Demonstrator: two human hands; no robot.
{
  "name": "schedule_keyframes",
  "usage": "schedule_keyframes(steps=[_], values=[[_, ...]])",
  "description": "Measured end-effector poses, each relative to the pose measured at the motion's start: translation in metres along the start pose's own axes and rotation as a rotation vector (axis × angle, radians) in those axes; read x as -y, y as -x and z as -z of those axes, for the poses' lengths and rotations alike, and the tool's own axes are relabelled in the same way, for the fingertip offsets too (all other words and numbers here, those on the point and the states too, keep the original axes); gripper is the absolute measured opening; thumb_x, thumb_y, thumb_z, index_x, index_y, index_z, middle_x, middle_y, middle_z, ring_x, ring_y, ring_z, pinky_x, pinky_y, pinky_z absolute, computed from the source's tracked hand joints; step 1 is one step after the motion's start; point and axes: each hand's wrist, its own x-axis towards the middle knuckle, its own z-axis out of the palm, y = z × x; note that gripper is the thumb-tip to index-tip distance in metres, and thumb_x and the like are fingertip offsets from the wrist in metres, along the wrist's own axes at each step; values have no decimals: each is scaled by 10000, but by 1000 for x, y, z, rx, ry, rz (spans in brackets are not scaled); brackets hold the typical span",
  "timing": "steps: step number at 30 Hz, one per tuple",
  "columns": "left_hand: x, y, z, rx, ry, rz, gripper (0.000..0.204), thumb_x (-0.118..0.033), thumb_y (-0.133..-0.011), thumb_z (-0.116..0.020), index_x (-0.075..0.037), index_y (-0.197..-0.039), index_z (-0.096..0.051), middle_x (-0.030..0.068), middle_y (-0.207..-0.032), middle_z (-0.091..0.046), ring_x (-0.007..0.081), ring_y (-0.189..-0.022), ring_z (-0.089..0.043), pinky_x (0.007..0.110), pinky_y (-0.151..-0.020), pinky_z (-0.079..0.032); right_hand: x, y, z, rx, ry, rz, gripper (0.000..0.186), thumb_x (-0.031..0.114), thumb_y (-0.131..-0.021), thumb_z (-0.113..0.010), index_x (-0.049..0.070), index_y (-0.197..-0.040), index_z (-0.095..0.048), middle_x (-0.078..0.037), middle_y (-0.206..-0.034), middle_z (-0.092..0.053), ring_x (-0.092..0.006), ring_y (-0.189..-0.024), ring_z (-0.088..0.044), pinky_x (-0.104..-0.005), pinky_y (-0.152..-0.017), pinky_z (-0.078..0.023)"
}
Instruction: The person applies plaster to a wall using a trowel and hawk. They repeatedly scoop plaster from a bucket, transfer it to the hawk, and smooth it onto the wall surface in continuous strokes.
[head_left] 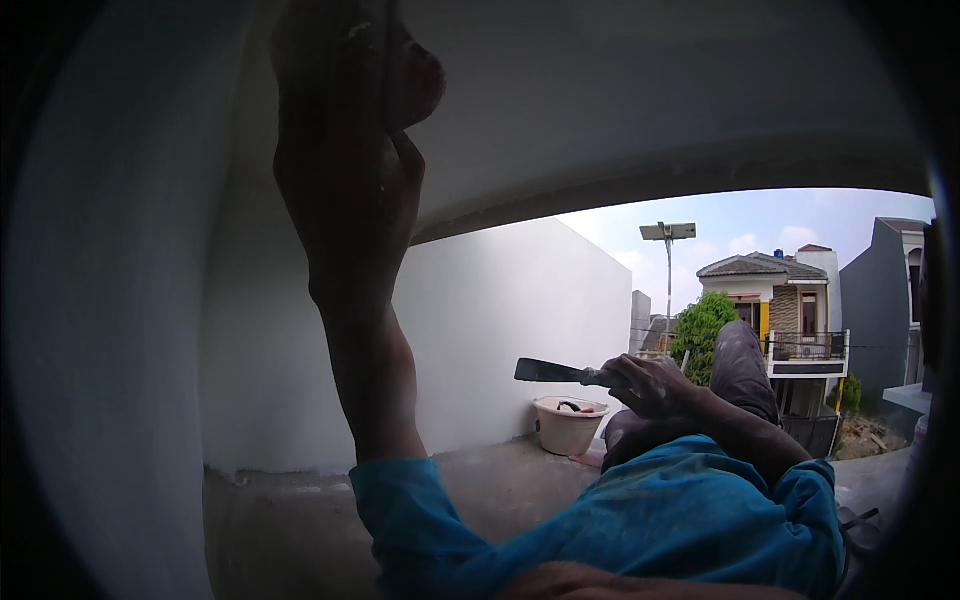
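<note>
Raised high against the shaded underside of the slab [640,100], my left hand [340,170] is closed; what it holds, if anything, is too dark and cut off to make out. Lower down and to the right, my right hand [645,385] grips a putty knife [545,370] by its handle, its broad dark blade pointing left. I am reclined, with my blue shirt [650,510] and dark-trousered raised leg [740,360] in view. A skin-coloured shape at the bottom edge is unclear.
A pale bucket [570,435] with tools in it stands on the concrete floor [480,480] beside a white wall [500,320]. Another wall [120,300] is close on my left. Outside stand houses [760,280], a tree [705,330] and a solar lamp post [668,255].
</note>
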Motion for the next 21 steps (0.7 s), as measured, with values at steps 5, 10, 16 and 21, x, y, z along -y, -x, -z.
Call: schedule_keyframes(steps=[5,10,16,21], values=[[-16,-39,-31,33,-133,36,463,48,-927,-533,-50,-1380,-525,141,-1438,-523,342,-1348,-478,504,-1120,-401,-2,2,0,9,16,-15,324,142,-915,-685,52,-1187,-536,-149,-1030,-645,-342,-844,-685,-431,-647,-554],[-57,6,-79,57,-100,106,525,70,-808,-680,-85,-1304,-602,167,-1291,-645,385,-1248,-583,501,-1026,-504,-3,11,2,-19,1,-61,331,156,-909,-694,55,-1177,-527,-144,-996,-660,-347,-794,-688,-434,-620,-548],[-62,5,-25,-67,30,39,584,114,-821,-570,-87,-1368,-534,183,-1374,-570,397,-1299,-526,557,-1101,-395,1,8,7,-17,71,-49,346,175,-903,-696,70,-1176,-512,-143,-971,-670,-338,-773,-692,-426,-592,-538],[17,-56,-4,-83,-244,-126,339,-86,-953,-562,-96,-1284,-638,137,-1312,-644,334,-1259,-584,483,-1043,-491,10,-1,15,-16,64,15,349,185,-905,-695,73,-1177,-505,-137,-970,-670,-333,-761,-692,-423,-560,-527]])
